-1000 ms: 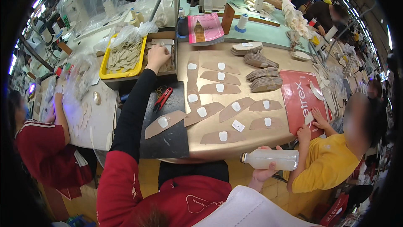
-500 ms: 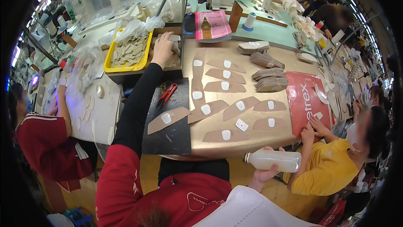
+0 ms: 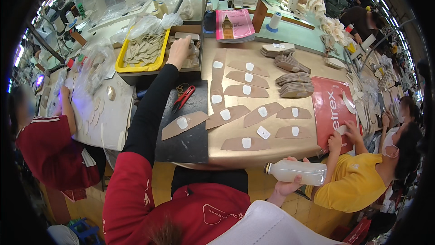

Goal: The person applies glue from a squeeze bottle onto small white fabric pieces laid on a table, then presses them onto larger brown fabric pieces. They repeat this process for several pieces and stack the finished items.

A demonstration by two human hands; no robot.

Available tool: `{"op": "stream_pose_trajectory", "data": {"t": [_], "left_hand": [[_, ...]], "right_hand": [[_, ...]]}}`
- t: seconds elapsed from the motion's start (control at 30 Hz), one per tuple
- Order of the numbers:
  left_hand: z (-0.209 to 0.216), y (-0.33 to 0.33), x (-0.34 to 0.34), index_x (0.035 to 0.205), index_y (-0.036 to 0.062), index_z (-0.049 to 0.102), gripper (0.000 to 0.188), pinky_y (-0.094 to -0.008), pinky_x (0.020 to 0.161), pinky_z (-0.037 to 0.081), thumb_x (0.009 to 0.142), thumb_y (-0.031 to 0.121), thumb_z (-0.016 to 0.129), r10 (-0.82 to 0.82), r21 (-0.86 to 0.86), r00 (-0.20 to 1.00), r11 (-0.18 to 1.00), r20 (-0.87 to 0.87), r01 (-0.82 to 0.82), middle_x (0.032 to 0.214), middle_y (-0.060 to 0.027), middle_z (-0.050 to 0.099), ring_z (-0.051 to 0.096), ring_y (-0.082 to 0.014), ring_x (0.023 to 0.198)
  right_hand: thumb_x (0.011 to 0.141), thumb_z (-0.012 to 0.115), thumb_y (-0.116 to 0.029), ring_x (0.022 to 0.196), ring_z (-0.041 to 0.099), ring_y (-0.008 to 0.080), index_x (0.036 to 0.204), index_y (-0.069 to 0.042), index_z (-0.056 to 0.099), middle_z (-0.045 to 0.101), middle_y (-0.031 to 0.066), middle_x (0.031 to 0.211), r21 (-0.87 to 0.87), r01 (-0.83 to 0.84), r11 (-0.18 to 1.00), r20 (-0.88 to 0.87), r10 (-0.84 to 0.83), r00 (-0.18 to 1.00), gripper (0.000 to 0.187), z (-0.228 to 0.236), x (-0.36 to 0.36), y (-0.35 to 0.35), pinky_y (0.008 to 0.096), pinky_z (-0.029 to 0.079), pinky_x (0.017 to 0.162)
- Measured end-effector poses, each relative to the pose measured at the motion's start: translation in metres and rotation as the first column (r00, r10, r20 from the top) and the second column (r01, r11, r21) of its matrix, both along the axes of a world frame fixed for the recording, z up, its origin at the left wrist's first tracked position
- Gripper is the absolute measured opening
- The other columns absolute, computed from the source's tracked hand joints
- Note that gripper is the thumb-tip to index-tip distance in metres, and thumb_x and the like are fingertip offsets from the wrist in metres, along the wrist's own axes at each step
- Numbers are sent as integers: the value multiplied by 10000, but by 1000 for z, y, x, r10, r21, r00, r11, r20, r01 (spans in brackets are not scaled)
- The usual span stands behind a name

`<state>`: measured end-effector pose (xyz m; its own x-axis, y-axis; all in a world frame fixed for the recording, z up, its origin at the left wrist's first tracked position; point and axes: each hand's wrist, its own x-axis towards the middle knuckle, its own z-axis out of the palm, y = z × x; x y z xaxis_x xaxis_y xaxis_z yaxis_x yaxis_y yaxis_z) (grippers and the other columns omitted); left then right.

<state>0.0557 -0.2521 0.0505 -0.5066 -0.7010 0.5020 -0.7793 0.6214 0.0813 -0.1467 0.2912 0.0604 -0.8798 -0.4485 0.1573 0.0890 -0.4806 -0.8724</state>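
My left hand is over the right part of a dark box, its fingers bent in. Small pieces lie around it there, and whatever the fingers hold is hidden. In my right hand, near the table's front edge, a clear bottle of cloudy whitish liquid lies on its side. Between the hands, several flat brown pieces are spread out, each with a white patch. A small white tag rests among them.
A yellow tray of beige pieces sits beside my left hand. Red-handled snips lie on a black mat. Bundled brown pieces and a pink book stand farther back. A co-worker in yellow works at a red sheet.
My left hand has drawn slightly back within the box, its fingers more bent. The bottle stays in my right hand. The co-worker in yellow has lifted a small pale piece. The view has shifted slightly.
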Motion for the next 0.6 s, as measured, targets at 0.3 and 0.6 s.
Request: {"op": "stream_pose_trajectory", "data": {"t": [0.3,0.6], "left_hand": [[13,9,-5,895,31,528,131,-541,706,507,909,136,605,115,78,968,992,-222,-100,822,-204,673,654,-450,833],[65,51,-8,992,59,691,209,-429,821,553,811,-44,666,-283,-287,708,951,-647,118,1154,-143,665,667,-340,1016]], "right_hand": [[803,763,-496,949,647,349,1391,-42,382,650,261,1059,-14,-6,1000,14,6,1000,835,-2,-1,4,458,546,861],[816,737,-526,929,651,342,1402,-42,355,650,265,1041,4,3,1000,-23,-3,1000,851,-3,-2,5,439,540,849]]}}
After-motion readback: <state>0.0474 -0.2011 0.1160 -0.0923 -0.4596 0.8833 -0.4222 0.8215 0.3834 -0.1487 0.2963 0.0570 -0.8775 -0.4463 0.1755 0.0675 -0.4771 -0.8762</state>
